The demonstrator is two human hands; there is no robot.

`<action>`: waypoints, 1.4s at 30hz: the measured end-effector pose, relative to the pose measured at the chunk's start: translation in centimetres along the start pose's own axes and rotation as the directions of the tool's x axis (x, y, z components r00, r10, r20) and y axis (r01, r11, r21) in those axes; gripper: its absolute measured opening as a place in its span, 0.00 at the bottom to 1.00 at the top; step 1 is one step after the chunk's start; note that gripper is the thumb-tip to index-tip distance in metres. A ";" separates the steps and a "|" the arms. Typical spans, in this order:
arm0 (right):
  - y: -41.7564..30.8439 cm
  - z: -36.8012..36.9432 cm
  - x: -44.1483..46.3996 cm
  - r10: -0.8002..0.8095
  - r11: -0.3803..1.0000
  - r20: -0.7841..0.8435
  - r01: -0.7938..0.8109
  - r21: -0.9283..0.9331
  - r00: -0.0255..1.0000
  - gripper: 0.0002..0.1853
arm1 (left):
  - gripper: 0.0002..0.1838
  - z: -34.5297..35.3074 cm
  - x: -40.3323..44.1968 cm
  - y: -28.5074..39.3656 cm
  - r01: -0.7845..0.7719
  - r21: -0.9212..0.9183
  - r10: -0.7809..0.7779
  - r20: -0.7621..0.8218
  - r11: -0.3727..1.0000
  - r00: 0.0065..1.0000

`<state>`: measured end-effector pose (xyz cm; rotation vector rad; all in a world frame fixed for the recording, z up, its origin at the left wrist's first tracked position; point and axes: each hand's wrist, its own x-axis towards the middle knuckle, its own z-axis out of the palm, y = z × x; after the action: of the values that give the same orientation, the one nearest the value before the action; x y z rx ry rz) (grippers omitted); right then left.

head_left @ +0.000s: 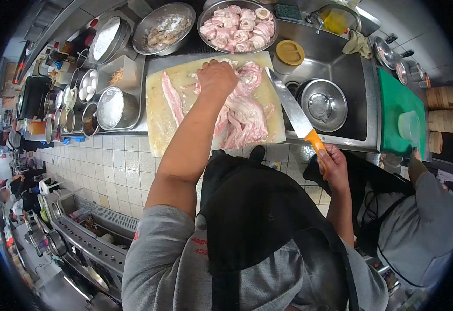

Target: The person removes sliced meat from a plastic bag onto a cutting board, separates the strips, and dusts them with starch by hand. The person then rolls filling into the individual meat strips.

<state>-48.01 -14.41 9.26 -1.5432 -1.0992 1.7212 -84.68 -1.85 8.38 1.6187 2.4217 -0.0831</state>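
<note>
Pale pink raw meat (247, 116) lies in a loose pile of long strips on the right half of a yellowish cutting board (159, 135). My left hand (217, 78) is at the far side of this pile, its fingers curled down onto a piece of meat; their tips are partly hidden. A single raw meat strip (172, 97) rests apart on the board's left. In my right hand (334, 165) is a large knife (295, 111), gripped by its orange handle. Its broad blade points up and left, past the board's right edge and over the sink's near side.
Behind the board stand a bowl of rolled meat (239, 28) and a metal bowl (164, 28) with floury contents. At right, the sink (358, 88) holds a metal bowl (324, 103). Another person (418, 223) works at a green board (397, 103). Pots and eggs (87, 85) stand left.
</note>
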 end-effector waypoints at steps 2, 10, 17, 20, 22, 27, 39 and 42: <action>0.8 0.0 0.5 -0.009 1.000 0.007 0.009 0.000 1.000 0.14 | 0.24 0.2 0.6 -0.1 0.008 0.040 -0.010 0.036 0.999 0.999; 2.0 2.6 2.0 0.067 0.998 -0.014 -0.067 0.004 0.998 0.16 | 0.20 -0.1 -0.1 -0.7 -0.151 -0.042 0.150 -0.029 0.988 0.988; 2.8 6.5 5.4 -0.016 1.000 0.111 0.015 0.006 0.994 0.14 | 0.12 1.6 -2.2 -2.6 -0.262 -0.590 0.129 -0.259 0.764 0.957; 5.6 7.0 7.7 -0.144 0.961 0.099 0.163 -0.224 0.985 0.18 | 0.09 2.0 -3.1 -3.0 -0.306 -0.721 0.082 -0.329 0.621 0.941; 6.2 7.3 8.2 -0.294 0.865 0.115 0.315 -0.390 0.949 0.22 | 0.08 0.0 -4.8 -2.6 -0.179 -0.908 0.032 -0.181 0.378 0.983; 5.5 7.2 8.0 -0.245 0.868 0.159 0.290 -0.404 0.956 0.23 | 0.05 -1.2 -6.3 -3.0 -0.185 -0.970 0.066 -0.177 0.161 0.982; 4.5 7.3 8.7 -0.212 0.923 0.189 0.260 -0.282 0.959 0.20 | 0.06 -5.6 -10.7 -5.2 -0.276 -0.957 0.145 -0.286 -0.085 0.947; 4.7 7.7 8.6 -0.299 0.858 0.161 0.339 -0.387 0.941 0.20 | 0.05 -7.3 -11.9 -6.3 -0.314 -0.940 0.138 -0.332 -0.133 0.933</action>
<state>-56.53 -11.02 0.84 -1.4137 -1.7487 1.4051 -87.30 -13.80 17.63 1.0534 1.1797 1.5915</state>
